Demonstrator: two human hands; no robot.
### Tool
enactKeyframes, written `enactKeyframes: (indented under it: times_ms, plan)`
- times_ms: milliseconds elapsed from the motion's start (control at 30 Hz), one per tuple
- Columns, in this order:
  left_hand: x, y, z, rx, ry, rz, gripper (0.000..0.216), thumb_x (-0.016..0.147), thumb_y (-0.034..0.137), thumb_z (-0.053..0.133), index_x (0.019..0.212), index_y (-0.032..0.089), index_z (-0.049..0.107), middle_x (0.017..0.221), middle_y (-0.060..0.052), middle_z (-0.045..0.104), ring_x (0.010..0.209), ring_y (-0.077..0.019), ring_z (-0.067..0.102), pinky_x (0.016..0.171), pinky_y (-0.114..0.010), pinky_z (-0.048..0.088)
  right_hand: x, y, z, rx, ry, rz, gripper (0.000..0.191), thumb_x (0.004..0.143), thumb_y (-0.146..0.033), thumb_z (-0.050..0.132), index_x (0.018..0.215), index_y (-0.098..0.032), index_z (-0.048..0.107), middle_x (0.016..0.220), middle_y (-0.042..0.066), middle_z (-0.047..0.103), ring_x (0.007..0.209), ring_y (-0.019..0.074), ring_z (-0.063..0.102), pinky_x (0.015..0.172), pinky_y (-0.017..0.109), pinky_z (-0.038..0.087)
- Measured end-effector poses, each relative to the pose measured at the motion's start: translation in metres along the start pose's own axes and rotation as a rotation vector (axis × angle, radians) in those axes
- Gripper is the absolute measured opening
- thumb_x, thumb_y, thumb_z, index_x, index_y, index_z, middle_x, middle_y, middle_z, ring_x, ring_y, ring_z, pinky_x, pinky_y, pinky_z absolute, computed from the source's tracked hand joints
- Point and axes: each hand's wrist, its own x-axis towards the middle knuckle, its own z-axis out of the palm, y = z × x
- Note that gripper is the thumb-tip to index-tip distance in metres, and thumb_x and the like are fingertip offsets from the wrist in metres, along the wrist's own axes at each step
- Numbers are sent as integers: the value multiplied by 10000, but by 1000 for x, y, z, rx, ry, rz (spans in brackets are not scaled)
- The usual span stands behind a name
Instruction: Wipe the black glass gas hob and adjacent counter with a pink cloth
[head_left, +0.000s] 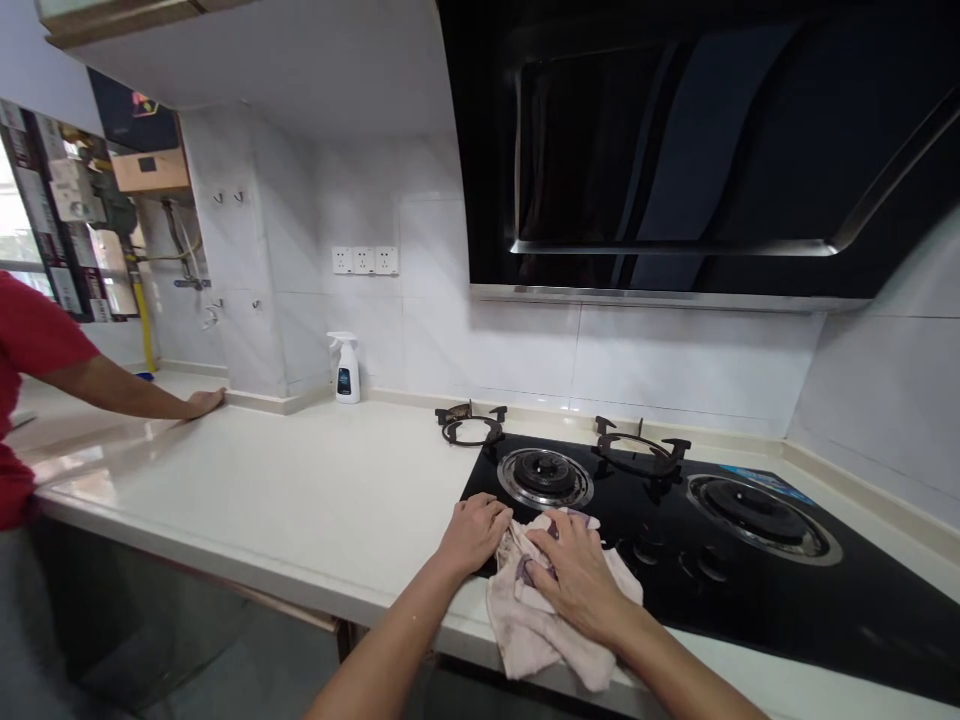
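A pale pink, stained cloth (551, 640) lies bunched over the front left part of the black gas hob (757, 620) and hangs past the counter's front edge. My right hand (574, 575) presses on it, fingers curled into the folds. Against the cloth's left side, at the hob's left edge, my left hand (474, 533) is closed with its fingertips on the fabric. Just beyond my hands is the left burner (546, 477); the right burner (763, 518) sits farther right. Two control knobs (705, 565) show to the right of the cloth.
Two black pan supports (471, 430) (643, 455) lie off the burners, toward the wall. A white spray bottle (346, 370) stands at the back of the pale counter (300, 490). Overhead hangs a black range hood (675, 160). At far left, a person in red (37, 360) rests a hand on the counter.
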Motion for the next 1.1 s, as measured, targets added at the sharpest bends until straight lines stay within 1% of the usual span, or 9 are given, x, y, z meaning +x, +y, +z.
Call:
enactKeyframes:
  times_ms: [167,333,433,533,667,733,833,967,1100]
  plan:
    - [-2,2,1,38,19,-9,387,1066,380,335,1125,248,694,1282,-72,671,1273,-207,548,1031,-390,415,27,17,9,-46,-3,57,313,995,-386,466,1259,-344,629,1391,81,483,1206,296,443,1005,467,353]
    - [-4,5,0,72,32,37,357,1065,405,338,1201,245,627,1210,-66,690,1205,-218,577,984,-379,439,55,25,19,-91,1,121,339,1016,-362,410,1271,-320,630,1401,103,474,1201,309,445,991,470,345]
    - [-3,4,2,45,44,-17,383,1061,413,332,1325,242,550,1274,-76,662,1216,-230,576,1005,-404,440,67,21,23,-120,-12,145,351,1022,-376,393,1283,-315,620,1394,110,487,1192,316,450,986,483,339]
    - [-1,1,6,-2,66,-79,453,1050,437,348,1436,230,461,1377,-111,592,1259,-245,561,1038,-432,444,78,12,26,-140,-31,187,361,1025,-398,376,1269,-303,625,1366,126,506,1179,329,457,970,500,340]
    - [3,-6,14,-90,152,-132,530,1022,441,398,1483,182,430,1503,-182,443,1395,-289,445,1101,-477,420,88,-4,28,-142,-51,247,399,1012,-437,387,1291,-272,620,1393,170,482,1206,376,445,968,551,330]
    - [4,-9,17,-145,221,-160,524,1011,440,416,1457,172,473,1504,-190,424,1403,-299,426,1126,-488,401,91,-13,30,-126,-65,252,421,1004,-458,391,1323,-287,606,1437,176,452,1233,394,433,980,572,320]
    - [5,-12,16,-195,281,-175,451,1006,435,415,1347,197,589,1392,-158,514,1332,-286,473,1120,-478,411,90,-26,32,-93,-93,218,433,999,-478,385,1339,-319,600,1503,152,407,1285,394,402,1023,586,292]
    - [4,-8,8,-154,261,-239,365,1001,443,431,1114,244,716,1259,-110,578,1245,-284,507,1067,-476,424,83,-37,33,-57,-137,124,486,1010,-474,346,1404,-280,555,1571,150,346,1353,378,347,1090,589,239]
    - [1,0,0,-112,244,-280,320,992,442,470,1027,247,721,1200,-83,601,1175,-264,529,1028,-453,419,76,-41,33,-49,-157,82,524,1019,-438,318,1457,-218,504,1597,165,316,1395,382,301,1121,592,206]
